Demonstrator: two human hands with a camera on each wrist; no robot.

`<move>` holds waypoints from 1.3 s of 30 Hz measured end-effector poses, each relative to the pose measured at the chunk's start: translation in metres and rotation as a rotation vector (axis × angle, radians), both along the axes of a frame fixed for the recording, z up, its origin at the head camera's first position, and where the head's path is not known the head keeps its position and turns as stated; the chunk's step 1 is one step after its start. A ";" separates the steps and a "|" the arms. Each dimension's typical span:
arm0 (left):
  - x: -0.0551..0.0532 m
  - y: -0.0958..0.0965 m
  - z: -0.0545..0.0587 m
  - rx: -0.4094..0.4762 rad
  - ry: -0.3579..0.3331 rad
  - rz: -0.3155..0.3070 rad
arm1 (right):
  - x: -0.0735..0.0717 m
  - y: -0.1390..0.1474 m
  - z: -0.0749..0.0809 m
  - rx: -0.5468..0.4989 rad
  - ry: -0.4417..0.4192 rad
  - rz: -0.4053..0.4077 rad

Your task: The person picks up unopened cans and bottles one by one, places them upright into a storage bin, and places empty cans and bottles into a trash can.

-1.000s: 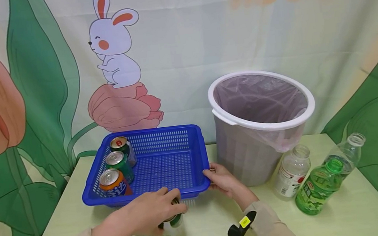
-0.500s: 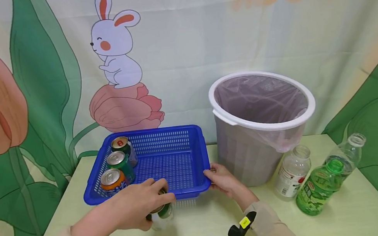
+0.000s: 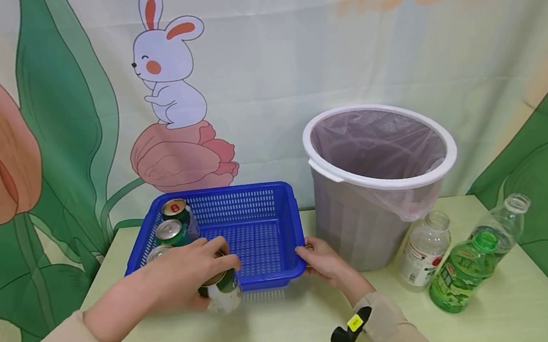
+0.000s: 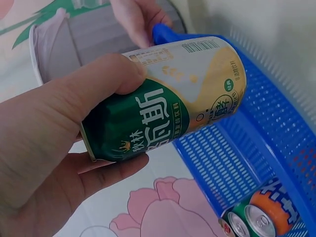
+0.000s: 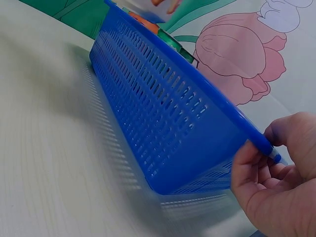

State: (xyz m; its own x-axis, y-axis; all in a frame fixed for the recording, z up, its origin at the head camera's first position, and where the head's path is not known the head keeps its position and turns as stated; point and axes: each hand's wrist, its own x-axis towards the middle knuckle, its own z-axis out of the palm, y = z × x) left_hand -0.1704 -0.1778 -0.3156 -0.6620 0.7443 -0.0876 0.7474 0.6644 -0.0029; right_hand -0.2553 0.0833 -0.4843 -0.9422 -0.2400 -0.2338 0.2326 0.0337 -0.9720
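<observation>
My left hand (image 3: pixel 189 271) grips a green, white and gold drink can (image 4: pixel 168 98) around its top end, thumb on one side and fingers on the other. In the head view that can is at the front rim of a blue plastic basket (image 3: pixel 271 277). My right hand (image 3: pixel 326 261) pinches the basket's rim at its right front corner, as the right wrist view also shows. Along the basket's left side stand a dark green can (image 3: pixel 175 209), a green can (image 3: pixel 170 232) and an orange can (image 4: pixel 270 212), the last mostly hidden by my left hand in the head view.
A grey bin (image 3: pixel 357 229) with a white rim and a clear liner stands right of the basket. Beside it on the pale table (image 3: pixel 292 332) are a clear bottle with a label (image 3: pixel 424 250), a green bottle (image 3: pixel 463 276) and another clear bottle (image 3: pixel 505 223). A printed curtain (image 3: pixel 264 82) hangs behind.
My left hand has carried the can leftward and up, from in front of the basket to its front rim. My right hand keeps its hold on the basket's corner.
</observation>
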 end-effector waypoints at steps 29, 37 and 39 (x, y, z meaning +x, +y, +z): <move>-0.050 -0.019 -0.002 0.056 0.015 0.107 | -0.001 0.000 -0.002 0.005 0.014 0.003; -0.064 -0.019 -0.007 0.043 -0.016 0.150 | 0.000 0.000 -0.001 -0.015 0.012 0.007; -0.068 -0.019 -0.009 0.043 -0.026 0.156 | 0.000 0.000 -0.001 -0.016 0.012 0.005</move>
